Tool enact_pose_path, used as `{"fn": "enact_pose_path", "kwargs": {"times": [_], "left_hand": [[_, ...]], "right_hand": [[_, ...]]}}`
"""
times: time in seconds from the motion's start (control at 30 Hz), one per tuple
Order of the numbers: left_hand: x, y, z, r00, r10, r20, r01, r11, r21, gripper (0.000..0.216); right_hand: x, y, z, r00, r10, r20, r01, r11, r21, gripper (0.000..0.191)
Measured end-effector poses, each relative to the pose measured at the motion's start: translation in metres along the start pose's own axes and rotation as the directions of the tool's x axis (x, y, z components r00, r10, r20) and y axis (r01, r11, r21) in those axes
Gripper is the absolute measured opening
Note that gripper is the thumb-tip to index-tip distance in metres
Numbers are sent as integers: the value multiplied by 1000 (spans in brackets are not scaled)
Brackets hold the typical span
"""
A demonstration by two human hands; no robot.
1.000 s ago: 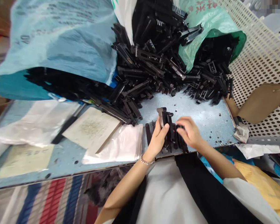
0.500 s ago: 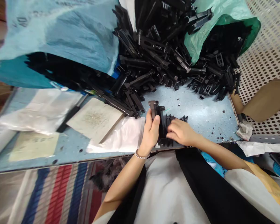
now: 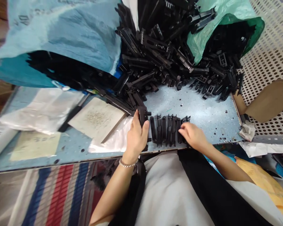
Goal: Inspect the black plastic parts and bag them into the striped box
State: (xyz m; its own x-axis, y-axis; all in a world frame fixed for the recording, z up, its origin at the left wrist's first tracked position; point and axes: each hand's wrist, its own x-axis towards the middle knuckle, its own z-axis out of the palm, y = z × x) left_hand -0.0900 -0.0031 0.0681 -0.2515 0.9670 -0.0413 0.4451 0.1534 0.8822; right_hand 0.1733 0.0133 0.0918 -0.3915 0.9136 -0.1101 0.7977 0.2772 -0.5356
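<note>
My left hand [image 3: 135, 138] is closed around a dark elongated plastic piece [image 3: 142, 115], apparently with others in the grip, at the left end of a row. The row of narrow black plastic parts [image 3: 164, 129] lies side by side near the table's front edge. At the row's right end, the bent fingers of my right hand [image 3: 192, 135] pinch one black plastic part [image 3: 180, 133]; its right side is hidden by the hand. Another black part [image 3: 186, 119] shows just beyond those fingers.
A large heap of similar black parts [image 3: 155, 59] covers the back of the blue table [image 3: 202, 110]. A blue bag [image 3: 73, 34] and a green bag [image 3: 195, 47] hold more. At left lie a square board [image 3: 96, 117] and clear plastic bags [image 3: 44, 106]. A perforated panel [image 3: 266, 56] stands at right.
My left hand has moved left with its dark pieces, uncovering the row of parts. My right hand has shifted slightly right, to the end of the row.
</note>
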Motion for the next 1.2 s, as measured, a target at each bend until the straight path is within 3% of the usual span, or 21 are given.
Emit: {"fn": "enact_pose_path", "kwargs": {"times": [0.07, 0.13, 0.23, 0.3, 0.33, 0.4, 0.47, 0.53, 0.6, 0.7, 0.77, 0.83, 0.9, 0.97, 1.07, 1.13, 1.2], "left_hand": [[0, -14, 3, 992, -102, 79, 95, 992, 83, 81], [-3, -23, 16, 984, -136, 111, 130, 990, 59, 82], [-6, -26, 33, 990, -138, 10, 138, 987, -84, 78], [-5, -24, 32, 971, -235, -49, 217, 947, -237, 71], [-4, -23, 27, 950, -312, -18, 289, 898, -331, 68], [-4, -21, 12, 885, -421, 200, 462, 740, -489, 68], [-7, -16, -2, 795, -389, 466, 604, 576, -550, 68], [-15, -9, -8, 760, -330, 561, 646, 486, -589, 60], [-25, 2, -5, 803, -345, 486, 596, 452, -664, 53], [-40, 18, 9, 898, -402, 180, 357, 427, -830, 53], [-47, 25, 18, 901, -433, -9, 183, 400, -898, 54], [-53, 25, 23, 887, -449, -110, 92, 406, -909, 54], [-55, 15, 20, 907, -402, -127, 88, 476, -875, 53], [-55, -2, 9, 944, -286, -161, 69, 652, -755, 51], [-47, -35, -15, 967, -46, -252, -22, 965, -262, 43], [-39, -55, -30, 973, 91, -212, -70, 992, 108, 28], [-29, -67, -41, 985, 138, -100, -106, 954, 280, 20]], "right_hand": [[-4, 25, 1, 983, 148, -108, -163, 975, -149, 45], [-2, 46, 10, 972, 202, -116, -221, 956, -191, 50], [7, 62, 24, 968, 237, -86, -247, 958, -144, 51], [12, 61, 21, 961, 272, -56, -277, 952, -129, 52], [14, 58, 16, 961, 272, -47, -276, 952, -133, 51], [14, 44, 1, 979, 195, -67, -202, 972, -122, 50], [10, 23, -14, 996, 15, -92, -20, 998, -55, 48], [4, -3, -22, 981, -185, -60, 188, 981, 46, 43], [-2, -31, -21, 954, -300, 5, 297, 946, 128, 40], [-8, -66, -3, 947, -309, 91, 287, 937, 199, 48], [-9, -80, 15, 954, -278, 110, 239, 931, 278, 60], [-6, -87, 33, 965, -234, 118, 169, 900, 401, 59], [-1, -87, 46, 973, -173, 153, 70, 854, 516, 48], [6, -81, 53, 974, -87, 209, -70, 765, 641, 38], [19, -70, 53, 962, 25, 273, -257, 433, 864, 38], [26, -66, 51, 956, 46, 291, -294, 213, 932, 44], [31, -66, 50, 951, 15, 308, -308, 117, 944, 49]]}}
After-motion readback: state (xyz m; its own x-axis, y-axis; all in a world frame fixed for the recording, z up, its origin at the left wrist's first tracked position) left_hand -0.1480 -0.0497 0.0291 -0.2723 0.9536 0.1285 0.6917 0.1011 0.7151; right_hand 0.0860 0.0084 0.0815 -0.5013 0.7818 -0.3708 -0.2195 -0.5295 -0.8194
